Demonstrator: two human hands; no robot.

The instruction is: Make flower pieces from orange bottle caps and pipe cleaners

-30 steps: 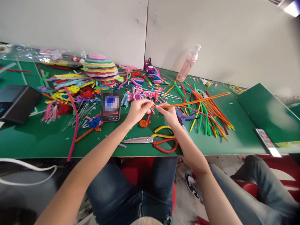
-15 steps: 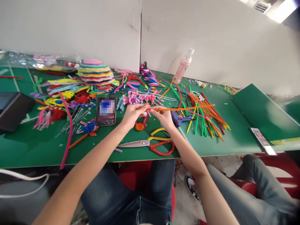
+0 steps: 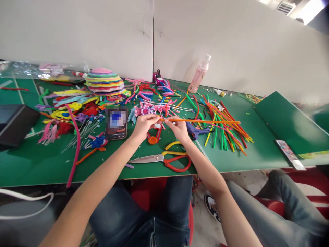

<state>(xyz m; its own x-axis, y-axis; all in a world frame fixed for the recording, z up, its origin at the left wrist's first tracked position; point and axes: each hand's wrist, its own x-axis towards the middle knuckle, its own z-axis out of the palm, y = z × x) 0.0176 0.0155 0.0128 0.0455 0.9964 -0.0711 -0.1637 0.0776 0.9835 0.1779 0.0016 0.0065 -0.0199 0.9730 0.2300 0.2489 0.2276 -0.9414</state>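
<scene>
Since the orange pipe cleaner [image 3: 205,121] looks light, fuzzy and easily bent, I judge a close pinch near its end best; over the counter [image 3: 262,137], my left hand [image 3: 143,127] and right hand [image 3: 180,128] have fingers clamped there.

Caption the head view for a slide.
Left hand and right hand hold an orange strip over a green table, scissors nearby.

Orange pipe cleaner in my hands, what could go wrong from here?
The orange pipe cleaner has a long free end over the loose strands and might snag them. The glue gun lies close to your right hand; a touch could burn if it's hot, which I can't tell. Your right forearm, beside the scissors, might nudge them.
</scene>
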